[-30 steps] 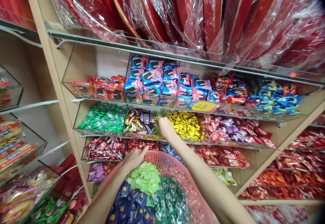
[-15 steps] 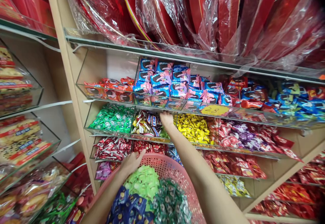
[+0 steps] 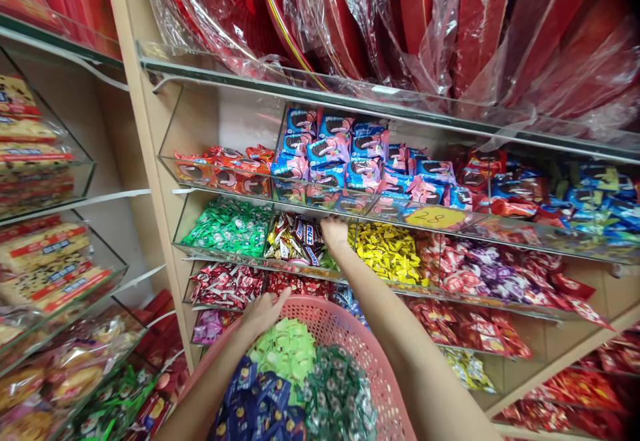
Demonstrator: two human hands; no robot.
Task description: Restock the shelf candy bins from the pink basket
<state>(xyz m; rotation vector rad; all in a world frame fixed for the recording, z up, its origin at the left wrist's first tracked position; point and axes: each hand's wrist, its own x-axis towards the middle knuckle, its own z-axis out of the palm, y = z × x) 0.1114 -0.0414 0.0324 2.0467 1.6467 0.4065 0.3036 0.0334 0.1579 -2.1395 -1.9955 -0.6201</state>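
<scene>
My left hand (image 3: 264, 311) is closed on the rim of a pink perforated plastic basket (image 3: 390, 368). Inside it lie light green wrapped candies (image 3: 287, 348), dark blue ones (image 3: 255, 398) and dark green ones (image 3: 340, 388), in separate heaps. My right hand (image 3: 334, 231) reaches into a glass-fronted shelf compartment, at the right of brown-wrapped Snickers bars (image 3: 307, 232). Its fingers look curled, and whatever is in them is hidden. Just right of this hand is a compartment of yellow-wrapped candies (image 3: 387, 251).
Green-wrapped candies (image 3: 227, 228) fill the compartment at the left. Above runs a glass shelf of blue and pink cookie packs (image 3: 327, 150) with a yellow price tag (image 3: 434, 217). Red plastic-wrapped items (image 3: 380, 21) stand on top. A wooden upright (image 3: 145, 134) divides the shelving.
The view has shifted slightly, so the shelves sit a little further right. Both hands keep their places, the left at the basket rim and the right in the compartment.
</scene>
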